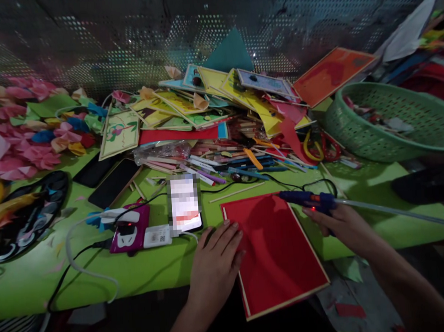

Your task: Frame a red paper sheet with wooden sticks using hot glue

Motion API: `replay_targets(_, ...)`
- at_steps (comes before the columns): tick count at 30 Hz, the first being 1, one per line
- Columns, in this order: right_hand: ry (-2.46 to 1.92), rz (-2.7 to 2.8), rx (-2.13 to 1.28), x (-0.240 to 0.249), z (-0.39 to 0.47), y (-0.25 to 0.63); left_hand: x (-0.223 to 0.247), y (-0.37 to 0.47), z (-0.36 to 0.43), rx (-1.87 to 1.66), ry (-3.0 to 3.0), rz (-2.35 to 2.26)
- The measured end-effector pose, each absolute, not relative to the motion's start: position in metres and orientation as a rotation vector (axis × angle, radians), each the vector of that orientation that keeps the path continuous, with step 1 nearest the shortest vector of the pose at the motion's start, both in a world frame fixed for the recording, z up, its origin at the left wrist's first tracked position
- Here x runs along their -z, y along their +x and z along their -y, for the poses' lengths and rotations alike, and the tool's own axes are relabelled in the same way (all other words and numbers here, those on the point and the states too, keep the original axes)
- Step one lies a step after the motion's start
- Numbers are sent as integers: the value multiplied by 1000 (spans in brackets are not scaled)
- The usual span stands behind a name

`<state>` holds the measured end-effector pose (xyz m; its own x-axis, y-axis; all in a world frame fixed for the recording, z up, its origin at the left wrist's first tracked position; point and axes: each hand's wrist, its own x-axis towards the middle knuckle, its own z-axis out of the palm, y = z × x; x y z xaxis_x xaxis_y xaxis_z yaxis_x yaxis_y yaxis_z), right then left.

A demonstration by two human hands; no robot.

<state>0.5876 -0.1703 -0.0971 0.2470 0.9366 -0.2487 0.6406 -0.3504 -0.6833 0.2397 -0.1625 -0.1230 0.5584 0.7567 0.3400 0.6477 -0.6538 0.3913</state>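
Observation:
A red card point(275, 248) lies at the green table's front edge, its near part overhanging. Thin pale wooden strips run along its left, right and near sides. My left hand point(218, 261) rests flat over the card's left edge, fingers stretched out. In my right hand point(340, 224) is a blue glue gun point(310, 200) with a small red light. Its nozzle points left at the card's far right corner, and I cannot tell whether it touches. A long clear glue stick point(393, 209) sticks out of the gun's back.
A lit phone point(185, 203) and a purple power strip point(135, 231) with cables lie left. Behind are piled pencils and pens point(206, 162), framed paper pictures point(255, 91) and scissors point(314, 148). A green basket point(395, 120) stands right, folded paper flowers point(35, 127) far left.

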Motion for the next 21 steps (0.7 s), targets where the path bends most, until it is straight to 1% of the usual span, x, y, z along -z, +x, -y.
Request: replay_targets(21, -2134, 1454, -800, 86, 173, 592, 119, 240, 161, -762, 2579, -1165)
